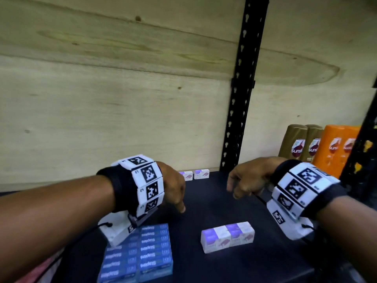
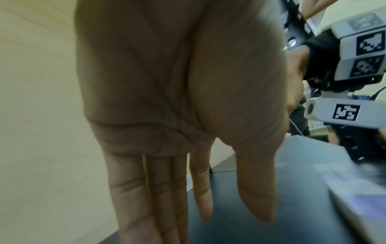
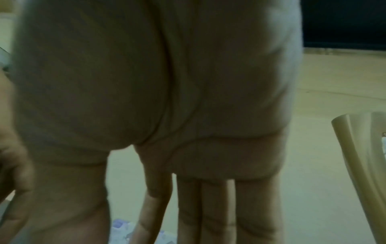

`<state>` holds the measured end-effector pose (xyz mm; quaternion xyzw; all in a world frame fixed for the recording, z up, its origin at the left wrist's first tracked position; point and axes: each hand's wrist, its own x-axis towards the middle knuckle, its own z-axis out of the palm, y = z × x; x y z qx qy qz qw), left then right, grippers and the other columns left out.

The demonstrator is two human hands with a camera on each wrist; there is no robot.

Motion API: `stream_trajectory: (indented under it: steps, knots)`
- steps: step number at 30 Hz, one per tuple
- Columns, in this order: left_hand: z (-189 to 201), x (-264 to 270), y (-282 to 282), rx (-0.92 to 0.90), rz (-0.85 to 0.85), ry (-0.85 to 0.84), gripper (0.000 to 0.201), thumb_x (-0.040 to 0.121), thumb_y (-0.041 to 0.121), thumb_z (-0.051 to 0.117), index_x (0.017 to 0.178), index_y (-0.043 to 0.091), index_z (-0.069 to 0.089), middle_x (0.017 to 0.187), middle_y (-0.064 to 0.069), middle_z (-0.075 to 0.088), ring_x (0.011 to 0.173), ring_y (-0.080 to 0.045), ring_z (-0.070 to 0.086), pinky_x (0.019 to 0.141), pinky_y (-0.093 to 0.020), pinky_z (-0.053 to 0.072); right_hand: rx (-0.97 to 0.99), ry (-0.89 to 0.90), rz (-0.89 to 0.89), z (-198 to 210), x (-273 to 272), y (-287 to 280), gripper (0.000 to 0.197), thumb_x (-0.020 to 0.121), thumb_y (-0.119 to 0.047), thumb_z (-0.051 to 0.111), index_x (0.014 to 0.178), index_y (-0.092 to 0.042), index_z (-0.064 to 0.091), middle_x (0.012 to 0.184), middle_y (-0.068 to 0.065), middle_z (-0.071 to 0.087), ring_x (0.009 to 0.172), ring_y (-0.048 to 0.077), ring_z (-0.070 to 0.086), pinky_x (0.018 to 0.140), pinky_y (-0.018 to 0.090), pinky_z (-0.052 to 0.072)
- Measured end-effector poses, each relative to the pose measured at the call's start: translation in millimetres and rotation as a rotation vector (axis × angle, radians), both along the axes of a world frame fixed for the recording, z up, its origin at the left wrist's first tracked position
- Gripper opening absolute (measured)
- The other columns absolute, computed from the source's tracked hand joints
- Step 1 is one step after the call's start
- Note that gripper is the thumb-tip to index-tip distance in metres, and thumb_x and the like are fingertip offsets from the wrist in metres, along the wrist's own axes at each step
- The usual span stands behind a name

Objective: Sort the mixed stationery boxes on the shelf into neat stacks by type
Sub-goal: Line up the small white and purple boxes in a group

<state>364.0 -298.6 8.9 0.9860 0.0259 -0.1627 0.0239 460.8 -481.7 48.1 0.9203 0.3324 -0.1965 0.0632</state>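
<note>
Several blue staples boxes point(image 1: 140, 253) lie packed in a neat block at the shelf's front left. A short row of white-and-purple boxes point(image 1: 228, 236) sits right of the middle point(image 2: 359, 194). Two more white-and-purple boxes point(image 1: 193, 174) stand at the back against the wooden wall point(image 3: 123, 231). My left hand point(image 1: 174, 188) hovers above the dark shelf point(image 1: 204, 205) behind the blue block, fingers straight and empty point(image 2: 167, 181). My right hand point(image 1: 244, 178) hangs over the shelf's back right, fingers relaxed, holding nothing point(image 3: 208, 206).
Brown shampoo bottles point(image 1: 299, 141) and orange ones point(image 1: 336, 148) stand at the back right. A black perforated upright point(image 1: 242, 88) runs up the wooden back wall. A black post point(image 1: 361, 152) borders the right edge.
</note>
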Motion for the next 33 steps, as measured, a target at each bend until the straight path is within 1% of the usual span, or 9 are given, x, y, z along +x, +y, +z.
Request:
stream_trajectory:
  steps: [2, 5, 8, 12, 15, 17, 26, 31, 33]
  knots:
    - [-4, 7, 14, 0.021, 0.017, -0.013, 0.015, 0.089, 0.036, 0.066, 0.099, 0.026, 0.059, 0.097, 0.006, 0.057, 0.083, -0.008, 0.053, 0.072, -0.018, 0.043, 0.005, -0.046, -0.004, -6, 10, 12, 0.028, 0.095, -0.02, 0.062, 0.122, -0.014, 0.066, 0.084, -0.007, 0.061, 0.078, 0.01, 0.06, 0.056, 0.015, 0.048]
    - [-17, 21, 31, -0.027, 0.054, 0.062, 0.031, 0.089, 0.036, 0.067, 0.103, 0.008, 0.064, 0.089, 0.001, 0.055, 0.065, -0.006, 0.048, 0.047, -0.011, 0.039, -0.024, -0.154, 0.035, -16, 27, 30, 0.033, 0.093, -0.023, 0.063, 0.124, -0.014, 0.066, 0.088, -0.005, 0.061, 0.079, 0.013, 0.058, 0.068, 0.023, 0.049]
    - [-20, 27, 41, -0.03, 0.097, 0.025, 0.029, 0.087, 0.039, 0.068, 0.095, 0.01, 0.066, 0.066, 0.012, 0.059, 0.054, 0.0, 0.052, 0.04, -0.011, 0.035, -0.024, -0.154, 0.041, -22, 42, 44, 0.036, 0.092, -0.024, 0.065, 0.125, -0.011, 0.064, 0.102, 0.002, 0.067, 0.083, 0.015, 0.06, 0.068, 0.022, 0.048]
    - [-14, 37, 48, 0.082, 0.148, -0.134, 0.047, 0.09, 0.044, 0.059, 0.125, 0.014, 0.048, 0.104, 0.002, 0.056, 0.084, -0.015, 0.052, 0.052, -0.021, 0.033, 0.024, -0.199, 0.029, -26, 59, 60, 0.047, 0.092, -0.028, 0.066, 0.135, -0.018, 0.053, 0.132, 0.0, 0.059, 0.118, 0.021, 0.056, 0.096, 0.031, 0.044]
    - [-14, 53, 50, 0.145, 0.143, -0.212, 0.044, 0.093, 0.038, 0.056, 0.128, 0.015, 0.044, 0.112, -0.002, 0.056, 0.09, -0.017, 0.052, 0.067, -0.023, 0.036, 0.042, -0.207, 0.045, -31, 71, 71, 0.054, 0.092, -0.029, 0.066, 0.141, -0.022, 0.044, 0.133, 0.0, 0.057, 0.119, 0.02, 0.054, 0.097, 0.029, 0.044]
    - [-15, 62, 51, 0.162, 0.124, -0.238, 0.021, 0.095, 0.031, 0.055, 0.112, 0.021, 0.048, 0.102, 0.001, 0.051, 0.088, -0.012, 0.047, 0.072, -0.022, 0.035, 0.032, -0.195, 0.063, -32, 76, 76, 0.056, 0.093, -0.027, 0.065, 0.144, -0.022, 0.041, 0.137, 0.0, 0.054, 0.122, 0.02, 0.053, 0.099, 0.029, 0.043]
    - [-26, 84, 56, 0.281, 0.096, -0.283, 0.007, 0.095, 0.03, 0.053, 0.098, 0.027, 0.048, 0.087, 0.004, 0.048, 0.086, -0.011, 0.043, 0.072, -0.022, 0.032, -0.018, -0.225, 0.155, -43, 90, 91, 0.045, 0.095, -0.024, 0.062, 0.138, -0.02, 0.049, 0.134, 0.002, 0.055, 0.121, 0.021, 0.053, 0.085, 0.024, 0.038]
    - [-24, 89, 55, 0.26, 0.135, -0.227, 0.015, 0.089, 0.023, 0.055, 0.097, 0.023, 0.068, 0.088, 0.004, 0.056, 0.074, -0.017, 0.053, 0.051, -0.019, 0.031, -0.021, -0.22, 0.143, -43, 91, 89, 0.029, 0.095, -0.022, 0.062, 0.123, -0.017, 0.065, 0.127, 0.004, 0.064, 0.113, 0.022, 0.06, 0.086, 0.028, 0.046]
    - [-22, 86, 52, 0.231, 0.132, -0.206, 0.008, 0.088, 0.019, 0.057, 0.086, 0.025, 0.061, 0.085, 0.004, 0.053, 0.068, -0.015, 0.05, 0.044, -0.018, 0.033, -0.034, -0.206, 0.145, -42, 88, 85, 0.027, 0.096, -0.022, 0.06, 0.121, -0.013, 0.066, 0.123, 0.007, 0.065, 0.106, 0.023, 0.062, 0.085, 0.029, 0.049]
